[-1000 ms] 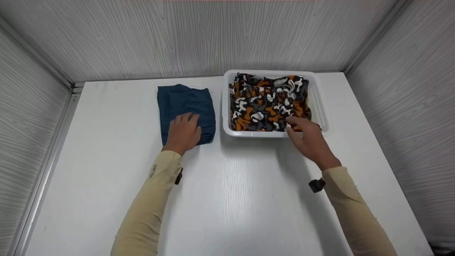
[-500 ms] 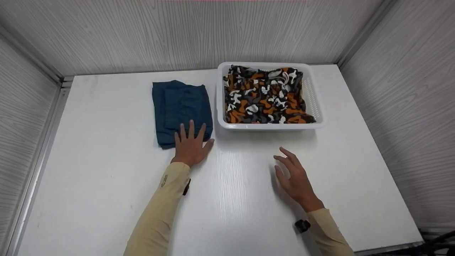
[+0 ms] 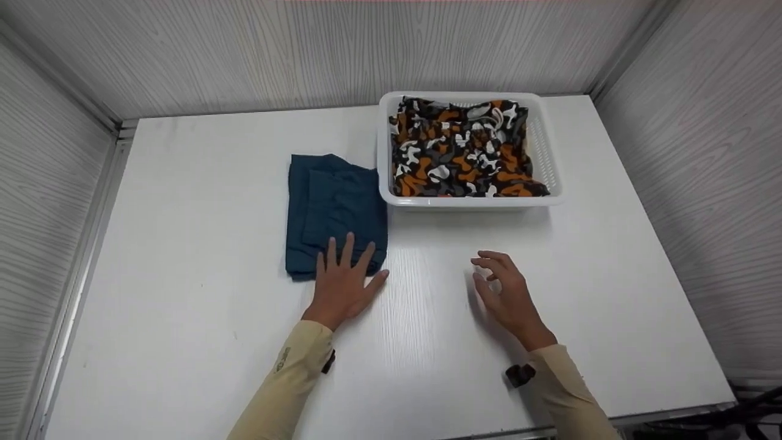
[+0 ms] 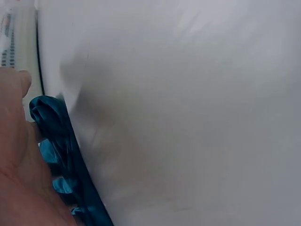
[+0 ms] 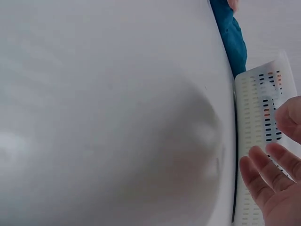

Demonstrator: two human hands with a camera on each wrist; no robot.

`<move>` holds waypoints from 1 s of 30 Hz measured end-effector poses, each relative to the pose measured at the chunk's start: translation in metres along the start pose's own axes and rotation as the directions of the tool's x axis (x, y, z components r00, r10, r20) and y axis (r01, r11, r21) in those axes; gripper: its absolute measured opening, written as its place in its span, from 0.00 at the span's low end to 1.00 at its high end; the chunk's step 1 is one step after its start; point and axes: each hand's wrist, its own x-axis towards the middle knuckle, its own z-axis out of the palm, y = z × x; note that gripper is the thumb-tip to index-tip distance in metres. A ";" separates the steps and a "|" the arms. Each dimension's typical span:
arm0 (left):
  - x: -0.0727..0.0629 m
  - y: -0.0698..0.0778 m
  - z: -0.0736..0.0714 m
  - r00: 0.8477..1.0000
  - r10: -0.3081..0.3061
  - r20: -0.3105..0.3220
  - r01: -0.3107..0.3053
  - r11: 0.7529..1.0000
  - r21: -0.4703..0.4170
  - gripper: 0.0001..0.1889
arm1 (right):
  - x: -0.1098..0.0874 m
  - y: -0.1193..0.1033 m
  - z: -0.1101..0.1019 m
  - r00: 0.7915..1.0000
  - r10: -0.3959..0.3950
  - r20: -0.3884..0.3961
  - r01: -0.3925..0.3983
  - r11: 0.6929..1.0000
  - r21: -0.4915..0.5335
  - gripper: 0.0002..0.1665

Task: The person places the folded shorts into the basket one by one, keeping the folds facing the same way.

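A folded dark teal garment lies on the white table, left of the basket. My left hand rests on its near edge with fingers spread; in the left wrist view the teal cloth shows beneath the fingers. My right hand is over the table in front of the basket, fingers loosely bent and holding nothing. In the right wrist view the right hand appears before the basket's slotted wall. A black, orange, grey and white camouflage-patterned cloth lies folded inside the white plastic basket.
The white table is bounded by grey wood-grain panels at the back and both sides. The basket stands near the back panel. Dark cables show beyond the near right table edge.
My right hand has drawn back from the basket's front rim to the table before it. My left hand has spread its fingers, and the teal garment has shifted nearer to me and toward the basket.
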 end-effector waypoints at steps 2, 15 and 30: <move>-0.012 0.004 0.004 1.000 0.017 -0.016 -0.017 1.000 -0.008 0.38 | 0.002 -0.002 0.000 1.000 -0.001 0.006 0.001 1.000 0.012 0.16; -0.081 0.024 0.028 0.992 0.117 -0.048 -0.119 0.992 -0.043 0.37 | 0.014 -0.009 0.003 0.997 0.063 0.035 -0.065 0.996 0.054 0.18; -0.111 0.043 0.037 0.977 0.215 0.007 -0.213 0.969 -0.128 0.27 | 0.019 -0.012 0.001 0.847 0.474 0.240 -0.530 0.788 0.313 0.31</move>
